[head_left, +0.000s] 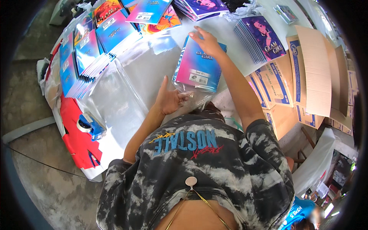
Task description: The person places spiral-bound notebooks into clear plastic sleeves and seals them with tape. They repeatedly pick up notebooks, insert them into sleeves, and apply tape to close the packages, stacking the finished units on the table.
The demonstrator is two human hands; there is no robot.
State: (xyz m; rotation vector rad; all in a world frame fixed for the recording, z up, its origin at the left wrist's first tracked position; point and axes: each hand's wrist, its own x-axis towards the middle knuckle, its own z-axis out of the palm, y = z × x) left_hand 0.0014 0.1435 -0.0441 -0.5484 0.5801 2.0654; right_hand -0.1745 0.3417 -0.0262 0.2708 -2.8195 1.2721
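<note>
A blue-and-pink spiral notebook [191, 63] lies tilted in front of me, inside a clear plastic bag [190, 94] whose loose end hangs over its near edge. My left hand [168, 99] is at that near end, its thumb up and its fingers curled on the plastic. Across the notebook's far end reaches my right hand [206, 41], fingers stretched out and touching the top near the far edge. More clear plastic bags [115, 96] lie flat on the table to the left of my left hand.
Stacks of blue-and-pink notebooks [86, 51] fill the far left. A purple notebook pile [260, 38] stands at the right. A blue tape dispenser [91, 125] sits on red material [74, 138] at the left edge. Cardboard boxes [276, 82] stand at right; another person [301, 212] is lower right.
</note>
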